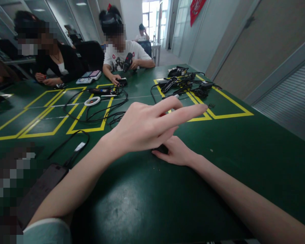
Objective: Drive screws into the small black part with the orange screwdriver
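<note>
My left hand (143, 127) is raised over the table in the middle of the view, its fingers apart and one stretched far to the right. I make out no object in its grip, though a small reddish spot shows between the fingers. Just below and behind it, my right hand (179, 151) rests low at the tabletop, its fingers closed around a small black object (162, 148). Most of that object is hidden by both hands, so its kind does not show. Near the stretched fingertip lies a small dark coil (211, 105), like a spring.
The green table (244, 152) carries yellow tape rectangles. Black cables and devices (178, 83) pile up at the back right; a white ring (92, 101) lies among cables at left. A black power adapter (44, 189) sits near my left forearm. Across, a person holds a power drill (127, 62).
</note>
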